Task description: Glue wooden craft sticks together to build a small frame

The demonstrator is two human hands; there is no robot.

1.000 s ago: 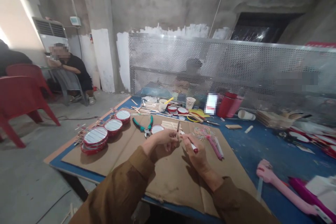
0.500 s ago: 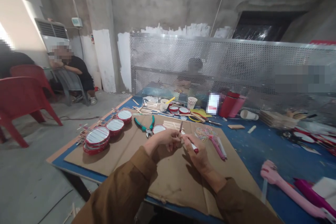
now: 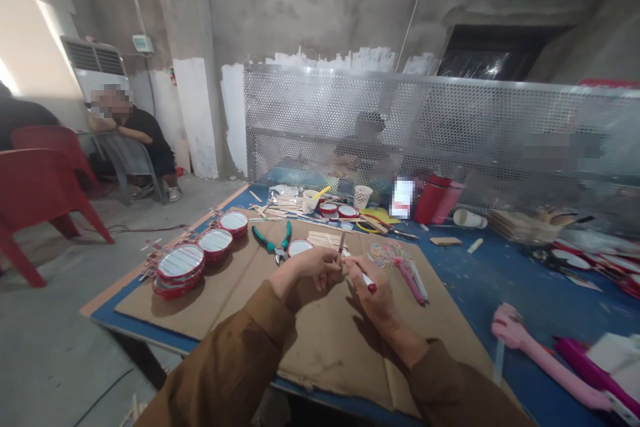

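My left hand [image 3: 320, 269] is closed around a thin wooden stick [image 3: 342, 244], whose upper part looks reddish brown and points upward. In my right hand [image 3: 376, 300] is a white marker with a red end [image 3: 369, 281]; its tip is near the stick, and whether it touches I cannot tell. Both hands are over a brown cardboard sheet [image 3: 330, 353]. Just beyond them lie a small red-rimmed round piece [image 3: 300, 248], pale wooden sticks [image 3: 320, 239] and green-handled pliers [image 3: 279, 251]. A tangle of coloured bands [image 3: 384, 252] and a pink pen-like tool [image 3: 412, 283] are to the right.
Red-rimmed drum-like pieces [image 3: 180, 260] line the table's left side. Paper cups [image 3: 363, 197], a phone [image 3: 403, 197] and a red bottle [image 3: 432, 200] stand along the back by a perforated metal screen [image 3: 310, 107]. A pink tool [image 3: 555, 367] lies right. A person [image 3: 140, 127] sits at left.
The view has shifted slightly, so the table and background sit a little further left. Both hands keep almost the same pose, with the stick and marker still held.
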